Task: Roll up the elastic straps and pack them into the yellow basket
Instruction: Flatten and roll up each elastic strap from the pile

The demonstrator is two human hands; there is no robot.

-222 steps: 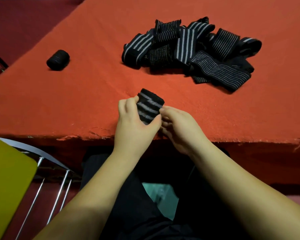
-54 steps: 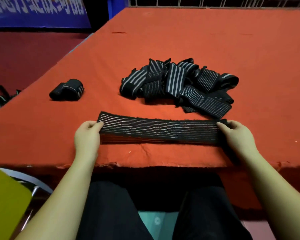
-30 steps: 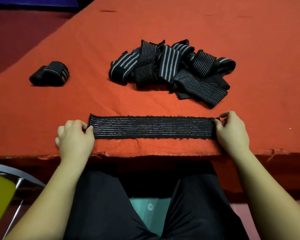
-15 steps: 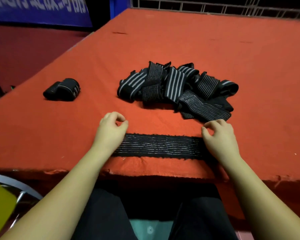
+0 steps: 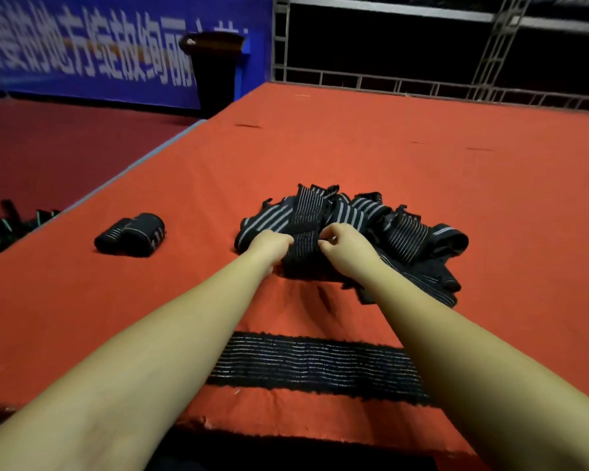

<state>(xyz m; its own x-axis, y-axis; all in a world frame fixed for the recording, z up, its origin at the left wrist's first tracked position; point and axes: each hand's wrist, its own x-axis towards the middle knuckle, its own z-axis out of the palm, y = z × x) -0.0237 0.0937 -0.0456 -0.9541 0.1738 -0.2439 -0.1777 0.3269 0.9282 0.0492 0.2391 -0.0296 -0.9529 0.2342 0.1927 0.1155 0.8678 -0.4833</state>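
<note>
Black grey-striped strap (image 5: 301, 248) gripped by both hands: left (image 5: 272, 247), right (image 5: 346, 249), atop strap pile (image 5: 405, 232).

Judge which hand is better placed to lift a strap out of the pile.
Right, slightly. Both hands grip a strap at the pile, but the right hand sits nearer its middle; the left hand is at its near-left edge.

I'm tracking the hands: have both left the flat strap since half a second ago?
Yes. Both the left hand and right hand went forward from the flat strap to the pile.
</note>
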